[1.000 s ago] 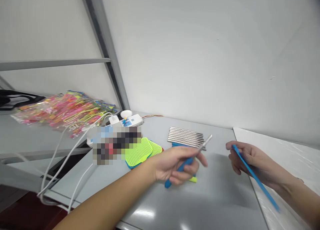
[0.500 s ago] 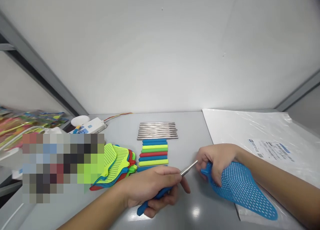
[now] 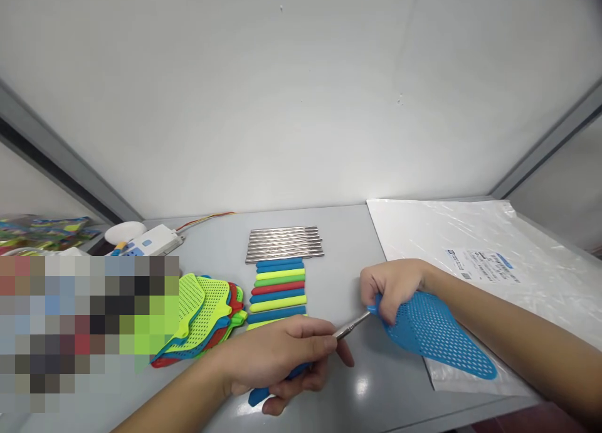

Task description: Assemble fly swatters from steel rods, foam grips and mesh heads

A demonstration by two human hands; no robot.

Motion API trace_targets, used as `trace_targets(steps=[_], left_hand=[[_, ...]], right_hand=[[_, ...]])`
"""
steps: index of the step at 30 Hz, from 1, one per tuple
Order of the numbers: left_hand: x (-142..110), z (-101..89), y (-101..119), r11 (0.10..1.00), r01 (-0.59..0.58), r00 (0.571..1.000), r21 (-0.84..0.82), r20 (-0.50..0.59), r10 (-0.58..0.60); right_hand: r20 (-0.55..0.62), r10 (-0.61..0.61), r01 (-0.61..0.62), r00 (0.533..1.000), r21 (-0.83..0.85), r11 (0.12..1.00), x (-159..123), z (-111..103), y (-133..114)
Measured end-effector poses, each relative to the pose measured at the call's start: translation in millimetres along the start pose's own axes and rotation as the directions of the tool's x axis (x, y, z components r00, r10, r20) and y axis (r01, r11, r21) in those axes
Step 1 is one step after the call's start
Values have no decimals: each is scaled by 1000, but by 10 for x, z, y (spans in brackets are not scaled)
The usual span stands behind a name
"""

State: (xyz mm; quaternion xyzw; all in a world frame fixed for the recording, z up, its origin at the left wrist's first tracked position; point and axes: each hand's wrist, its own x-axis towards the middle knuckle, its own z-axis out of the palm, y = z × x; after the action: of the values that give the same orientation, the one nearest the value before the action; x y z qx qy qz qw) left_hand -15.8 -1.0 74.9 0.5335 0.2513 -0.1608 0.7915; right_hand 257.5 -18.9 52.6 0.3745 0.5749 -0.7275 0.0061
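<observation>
On the white plastic bag (image 3: 414, 226) at the right we see a printed label (image 3: 482, 267) with a blue patch, its lettering too small for us to read. Our left hand (image 3: 289, 358) is wrapped around a blue handle (image 3: 259, 396) and the metal rod (image 3: 353, 325) extending from it. Handle and rod share one long axis, slanting from the near left to the far right. Our right hand (image 3: 395, 288) is clamped on the neck end of a blue mesh paddle (image 3: 444, 342), whose broad end points right and near. The rod's tip meets that neck, in front of the bag; we cannot tell how deep it goes. Grey tabletop (image 3: 341, 238) shows between the bag and the row of metal rods (image 3: 285, 243), with coloured handles (image 3: 277, 293) just nearer. Left of those lies a stack of mesh paddles (image 3: 209, 304). The table's near edge runs below our right forearm.
</observation>
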Motion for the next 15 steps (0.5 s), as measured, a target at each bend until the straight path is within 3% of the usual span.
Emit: trace_targets(steps=[5,10,15], left_hand=[[9,1,-12,999,-1,1000,39,24,0],[3,-14,-31,998,-57,998,27,-38,58],[-17,-9,-30,997,-78,997,20,-23,78]], right_hand=[[8,-13,13,1000,-26,1000,12,9,4],[45,-6,8,999,-42,999,11,7,7],[30,-189,190,981,-38,981,-236,-7,-55]])
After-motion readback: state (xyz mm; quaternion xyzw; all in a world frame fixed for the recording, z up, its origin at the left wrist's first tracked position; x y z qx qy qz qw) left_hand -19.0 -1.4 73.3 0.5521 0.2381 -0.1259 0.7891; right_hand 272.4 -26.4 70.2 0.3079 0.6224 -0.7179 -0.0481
